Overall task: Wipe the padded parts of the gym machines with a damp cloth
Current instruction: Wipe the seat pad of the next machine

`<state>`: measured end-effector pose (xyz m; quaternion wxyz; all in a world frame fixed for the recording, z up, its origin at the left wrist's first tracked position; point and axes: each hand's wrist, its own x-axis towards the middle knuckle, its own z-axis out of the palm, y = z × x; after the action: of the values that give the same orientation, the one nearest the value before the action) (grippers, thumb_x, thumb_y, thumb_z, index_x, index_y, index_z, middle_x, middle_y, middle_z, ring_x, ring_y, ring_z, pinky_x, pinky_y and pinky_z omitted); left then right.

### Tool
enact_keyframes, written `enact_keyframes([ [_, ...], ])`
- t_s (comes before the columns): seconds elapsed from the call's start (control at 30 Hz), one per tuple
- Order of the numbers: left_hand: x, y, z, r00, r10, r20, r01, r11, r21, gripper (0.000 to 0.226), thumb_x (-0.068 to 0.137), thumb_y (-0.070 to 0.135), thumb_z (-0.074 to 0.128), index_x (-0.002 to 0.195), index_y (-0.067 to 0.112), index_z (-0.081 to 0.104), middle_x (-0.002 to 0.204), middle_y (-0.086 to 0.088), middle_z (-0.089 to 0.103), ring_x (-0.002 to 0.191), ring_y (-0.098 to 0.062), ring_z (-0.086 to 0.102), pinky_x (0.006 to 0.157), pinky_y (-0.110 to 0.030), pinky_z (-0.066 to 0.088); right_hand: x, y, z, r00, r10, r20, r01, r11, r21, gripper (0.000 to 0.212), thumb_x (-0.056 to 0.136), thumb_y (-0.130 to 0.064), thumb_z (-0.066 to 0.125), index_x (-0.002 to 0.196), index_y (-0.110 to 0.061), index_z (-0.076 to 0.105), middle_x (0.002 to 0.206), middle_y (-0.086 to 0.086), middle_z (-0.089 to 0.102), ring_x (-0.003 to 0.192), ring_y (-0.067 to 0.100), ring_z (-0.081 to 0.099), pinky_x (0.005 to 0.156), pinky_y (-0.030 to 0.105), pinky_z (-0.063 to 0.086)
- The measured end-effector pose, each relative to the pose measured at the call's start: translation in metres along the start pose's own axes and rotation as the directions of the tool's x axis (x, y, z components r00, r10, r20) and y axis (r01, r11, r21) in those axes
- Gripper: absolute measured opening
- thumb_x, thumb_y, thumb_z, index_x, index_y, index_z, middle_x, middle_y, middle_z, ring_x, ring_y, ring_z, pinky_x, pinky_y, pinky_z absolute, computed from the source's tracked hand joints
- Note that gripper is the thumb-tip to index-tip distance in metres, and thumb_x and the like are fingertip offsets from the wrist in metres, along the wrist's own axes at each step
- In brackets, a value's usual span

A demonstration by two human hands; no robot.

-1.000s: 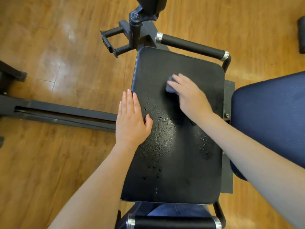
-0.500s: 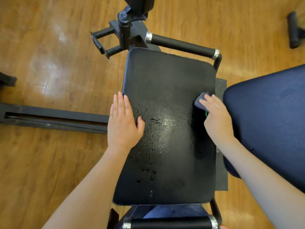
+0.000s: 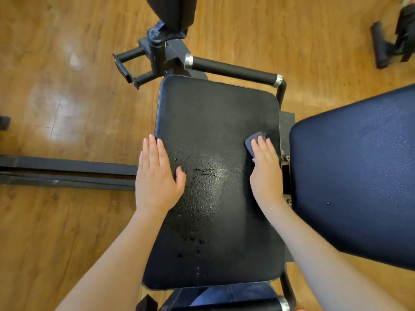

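Since a moment before, the right hand (image 3: pixel 266 173) had slid the cloth (image 3: pixel 254 141) a little back from the black pad's (image 3: pixel 215 113) right edge — fingers flat, pressing it down. Left hand (image 3: pixel 157 178) lay flat and open on the pad's left edge, holding nothing. Wet drops (image 3: pixel 202 180) shone between them — a blue pad (image 3: pixel 359 171) sat just beside.

A gym is shown: a black padded seat (image 3: pixel 215 176) on a steel frame, a foam-covered handle (image 3: pixel 233 69) and a wooden floor (image 3: pixel 67 221) are seen.
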<state>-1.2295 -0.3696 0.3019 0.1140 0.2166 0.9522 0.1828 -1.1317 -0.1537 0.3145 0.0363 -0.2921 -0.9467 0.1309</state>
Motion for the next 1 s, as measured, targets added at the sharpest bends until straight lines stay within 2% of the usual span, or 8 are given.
enact_keyframes([
  [0.17, 0.001, 0.0, 0.0, 1.0, -0.003, 0.008, 0.003, 1.0, 0.006, 0.077, 0.089, 0.038, 0.036, 0.15, -0.006, 0.021, 0.159, -0.023, 0.015, 0.149, -0.033, 0.009, 0.118, -0.037, 0.007, -0.01, 0.008, -0.012, 0.999, -0.026, -0.037, 0.027, 0.999, 0.032, 0.049, 0.086, 0.016, 0.046, 0.13, -0.002, 0.052, 0.141, 0.012, 0.045, 0.136, 0.028, 0.033, 0.112, 0.035, 0.025],
  [0.3, 0.001, 0.0, 0.0, 1.0, -0.001, 0.01, 0.001, 1.0, 0.0, 0.076, 0.089, 0.037, 0.037, 0.149, -0.007, 0.022, 0.159, -0.023, 0.016, 0.149, -0.034, 0.011, 0.118, -0.038, 0.009, 0.06, -0.004, -0.032, 0.993, -0.008, -0.117, 0.013, 0.999, 0.039, 0.048, 0.089, 0.012, 0.04, 0.133, -0.004, 0.049, 0.147, 0.01, 0.038, 0.141, 0.025, 0.024, 0.112, 0.03, 0.018],
  [0.43, 0.001, -0.001, 0.001, 1.0, 0.002, 0.005, -0.002, 1.0, 0.0, 0.076, 0.089, 0.036, 0.037, 0.149, -0.007, 0.023, 0.158, -0.023, 0.017, 0.149, -0.034, 0.012, 0.118, -0.038, 0.009, 0.125, 0.004, -0.027, 1.0, 0.024, -0.002, -0.024, 0.998, -0.051, 0.055, 0.089, 0.012, 0.034, 0.141, -0.007, 0.038, 0.154, 0.007, 0.023, 0.144, 0.024, 0.012, 0.114, 0.038, 0.022],
  [0.6, 0.002, 0.0, 0.001, 1.0, 0.001, 0.01, -0.001, 1.0, 0.008, 0.075, 0.089, 0.036, 0.037, 0.149, -0.007, 0.023, 0.158, -0.024, 0.017, 0.148, -0.034, 0.012, 0.118, -0.039, 0.01, 0.072, 0.007, -0.01, 0.996, 0.089, 0.019, -0.088, 0.996, -0.025, 0.063, 0.089, 0.016, 0.033, 0.146, -0.01, 0.028, 0.155, 0.004, 0.02, 0.144, 0.02, 0.01, 0.114, 0.027, 0.009],
  [0.77, 0.001, 0.0, 0.0, 1.0, 0.001, 0.002, -0.001, 1.0, -0.008, 0.075, 0.088, 0.034, 0.038, 0.148, -0.009, 0.026, 0.157, -0.025, 0.02, 0.147, -0.036, 0.015, 0.118, -0.042, 0.014, -0.01, 0.014, -0.002, 0.996, 0.067, -0.052, -0.066, 0.998, 0.004, 0.065, 0.078, 0.024, 0.04, 0.137, -0.004, 0.044, 0.147, 0.012, 0.037, 0.139, 0.031, 0.028, 0.111, 0.02, 0.01],
  [0.83, 0.001, 0.0, 0.0, 1.0, -0.001, -0.008, 0.001, 1.0, -0.005, 0.075, 0.088, 0.036, 0.034, 0.147, -0.009, 0.027, 0.156, -0.026, 0.022, 0.147, -0.037, 0.017, 0.117, -0.042, 0.016, -0.011, 0.012, -0.009, 0.996, 0.089, -0.031, -0.087, 0.995, 0.053, 0.062, 0.078, 0.025, 0.04, 0.134, -0.002, 0.048, 0.145, 0.013, 0.039, 0.138, 0.031, 0.029, 0.111, 0.016, 0.008],
  [0.93, 0.001, -0.001, 0.001, 1.0, 0.007, -0.015, -0.007, 1.0, -0.004, 0.077, 0.087, 0.04, 0.027, 0.146, -0.01, 0.029, 0.154, -0.027, 0.025, 0.145, -0.038, 0.021, 0.115, -0.042, 0.018, 0.018, 0.0, -0.025, 0.993, 0.096, -0.061, -0.085, 0.982, 0.168, 0.057, 0.084, 0.021, 0.037, 0.132, -0.006, 0.051, 0.147, 0.009, 0.037, 0.14, 0.025, 0.026, 0.114, 0.025, 0.012],
  [1.0, 0.001, -0.001, 0.001, 1.0, 0.007, -0.03, -0.007, 1.0, -0.002, 0.077, 0.087, 0.04, 0.026, 0.146, -0.01, 0.029, 0.155, -0.027, 0.025, 0.145, -0.038, 0.021, 0.115, -0.042, 0.018, 0.055, -0.008, -0.033, 0.994, 0.065, -0.091, -0.049, 0.983, 0.175, 0.054, 0.088, 0.017, 0.035, 0.134, -0.008, 0.049, 0.15, 0.007, 0.033, 0.141, 0.021, 0.022, 0.114, 0.022, 0.01],
])
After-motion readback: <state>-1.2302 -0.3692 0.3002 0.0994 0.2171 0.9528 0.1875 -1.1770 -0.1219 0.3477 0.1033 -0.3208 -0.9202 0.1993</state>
